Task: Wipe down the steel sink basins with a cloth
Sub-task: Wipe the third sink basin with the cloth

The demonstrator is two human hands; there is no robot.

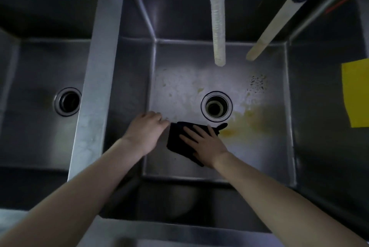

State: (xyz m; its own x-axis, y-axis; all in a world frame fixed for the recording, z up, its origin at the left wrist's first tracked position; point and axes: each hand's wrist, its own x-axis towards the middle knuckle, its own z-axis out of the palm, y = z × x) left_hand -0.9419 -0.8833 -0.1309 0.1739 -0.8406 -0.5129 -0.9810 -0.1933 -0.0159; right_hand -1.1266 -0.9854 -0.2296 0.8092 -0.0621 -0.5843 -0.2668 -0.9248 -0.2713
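I look down into a deep steel sink basin (pixel 259 159) with a round drain (pixel 216 106) in its floor. White residue and yellow stains (pixel 251 121) mark the floor around the drain. A black cloth (pixel 176 141) lies flat on the floor in front of the drain. My right hand (pixel 201 142) rests on the cloth with its fingers spread, pressing it down. My left hand (pixel 146 133) is just left of the cloth, fingers curled down at the cloth's left edge. A second basin (pixel 30 131) with its own drain (pixel 67 101) lies to the left.
A steel divider (pixel 93 95) separates the two basins. A clear hose spout (pixel 218 27) hangs over the right basin's back. A pale flat stick (pixel 271 27) leans in at the back right. A yellow sheet (pixel 356 93) sits on the right wall.
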